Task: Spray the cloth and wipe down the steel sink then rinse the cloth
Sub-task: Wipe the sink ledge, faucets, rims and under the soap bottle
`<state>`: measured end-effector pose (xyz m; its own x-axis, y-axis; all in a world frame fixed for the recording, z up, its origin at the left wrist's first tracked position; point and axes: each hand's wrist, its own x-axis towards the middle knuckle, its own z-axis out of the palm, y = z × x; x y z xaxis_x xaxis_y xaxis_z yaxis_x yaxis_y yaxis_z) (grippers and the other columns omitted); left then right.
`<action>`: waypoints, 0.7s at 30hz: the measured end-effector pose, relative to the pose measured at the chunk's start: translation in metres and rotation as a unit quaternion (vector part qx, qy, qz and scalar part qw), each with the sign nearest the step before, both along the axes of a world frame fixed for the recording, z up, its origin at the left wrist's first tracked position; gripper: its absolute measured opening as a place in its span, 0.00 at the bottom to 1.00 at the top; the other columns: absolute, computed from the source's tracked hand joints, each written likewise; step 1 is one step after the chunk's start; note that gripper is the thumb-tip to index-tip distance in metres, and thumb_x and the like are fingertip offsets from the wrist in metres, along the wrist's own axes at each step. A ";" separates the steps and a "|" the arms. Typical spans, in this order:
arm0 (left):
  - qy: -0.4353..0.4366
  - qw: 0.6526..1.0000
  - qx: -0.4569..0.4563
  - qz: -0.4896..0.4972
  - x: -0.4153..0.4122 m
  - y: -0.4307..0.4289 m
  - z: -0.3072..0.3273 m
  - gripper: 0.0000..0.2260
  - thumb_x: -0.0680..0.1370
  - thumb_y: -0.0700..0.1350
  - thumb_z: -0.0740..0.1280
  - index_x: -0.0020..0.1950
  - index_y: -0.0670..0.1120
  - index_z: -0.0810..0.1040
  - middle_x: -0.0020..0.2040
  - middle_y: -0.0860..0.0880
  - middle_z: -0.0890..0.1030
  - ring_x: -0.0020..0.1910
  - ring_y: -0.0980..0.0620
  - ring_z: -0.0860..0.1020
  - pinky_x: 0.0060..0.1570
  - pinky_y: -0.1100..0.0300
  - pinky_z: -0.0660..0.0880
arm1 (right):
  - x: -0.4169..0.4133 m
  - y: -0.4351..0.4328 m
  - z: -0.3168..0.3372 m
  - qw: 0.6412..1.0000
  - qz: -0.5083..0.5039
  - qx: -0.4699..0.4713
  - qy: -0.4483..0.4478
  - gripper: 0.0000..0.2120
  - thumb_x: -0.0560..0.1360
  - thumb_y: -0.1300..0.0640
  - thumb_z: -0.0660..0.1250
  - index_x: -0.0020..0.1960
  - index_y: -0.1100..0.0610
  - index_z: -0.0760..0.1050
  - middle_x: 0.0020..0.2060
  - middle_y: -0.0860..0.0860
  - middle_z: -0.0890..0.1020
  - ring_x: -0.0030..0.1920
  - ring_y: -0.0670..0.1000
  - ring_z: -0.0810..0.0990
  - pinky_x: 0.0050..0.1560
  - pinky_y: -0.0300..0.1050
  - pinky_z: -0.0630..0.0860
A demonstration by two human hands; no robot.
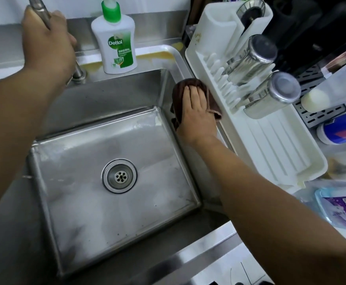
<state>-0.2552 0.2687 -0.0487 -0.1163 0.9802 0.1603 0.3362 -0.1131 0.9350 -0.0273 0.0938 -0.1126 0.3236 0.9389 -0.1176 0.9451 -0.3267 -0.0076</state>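
From the drain (119, 176), the soap bottle (114, 38) stands at twelve o'clock, the cloth (178, 93) at one on the sink (178, 58) rim, the rack (270, 145) at two.

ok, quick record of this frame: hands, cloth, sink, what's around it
sink: steel, streaked, drain in the middle
tap: no water seen running
left hand: grips the tap
cloth: brown, on the sink's right rim
right hand: fingers flat, pressing the cloth
soap bottle: upright on the back ledge
drying rack: right of the sink, holds two steel cups
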 end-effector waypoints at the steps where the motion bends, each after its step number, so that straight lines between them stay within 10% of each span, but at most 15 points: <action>1: -0.006 1.000 -0.008 -0.002 0.001 0.002 -0.002 0.08 0.79 0.54 0.57 0.41 0.55 0.67 0.37 0.49 0.77 0.31 0.56 0.72 0.33 0.64 0.70 | 0.000 0.017 0.001 1.000 0.010 -0.007 0.001 0.40 0.80 0.48 0.61 0.81 0.61 0.42 0.81 0.55 0.48 0.81 0.55 0.44 0.74 0.55 0.61; 11: -0.015 0.999 -0.039 0.002 0.000 0.002 0.002 0.06 0.83 0.51 0.56 0.55 0.50 0.68 0.37 0.55 0.76 0.31 0.62 0.72 0.27 0.72 0.70 | -0.008 -0.093 -0.010 0.999 -0.015 0.036 0.012 0.33 0.74 0.57 0.53 0.79 0.64 0.57 0.76 0.61 0.65 0.77 0.62 0.61 0.68 0.60 0.71; 16: -0.025 0.998 -0.055 0.016 0.005 -0.001 0.005 0.06 0.84 0.50 0.56 0.54 0.49 0.69 0.37 0.54 0.75 0.28 0.63 0.72 0.26 0.71 0.69 | -0.007 -0.076 -0.018 0.999 -0.038 0.025 -0.005 0.41 0.71 0.56 0.72 0.78 0.64 0.59 0.75 0.62 0.66 0.76 0.62 0.63 0.68 0.61 0.71; 21: -0.031 0.998 -0.050 0.011 0.004 -0.001 0.006 0.07 0.84 0.49 0.57 0.53 0.47 0.69 0.36 0.53 0.76 0.26 0.64 0.72 0.26 0.70 0.69 | 0.000 0.034 -0.013 0.999 -0.017 -0.012 0.027 0.41 0.79 0.51 0.64 0.81 0.62 0.43 0.81 0.58 0.50 0.81 0.58 0.47 0.76 0.56 0.58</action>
<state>-0.2512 0.2676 -0.0431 -0.1453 0.9879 0.0533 0.2795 -0.0107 0.9601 -0.0276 0.1277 -0.1255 0.3469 0.9243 -0.1589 0.9322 -0.3585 -0.0504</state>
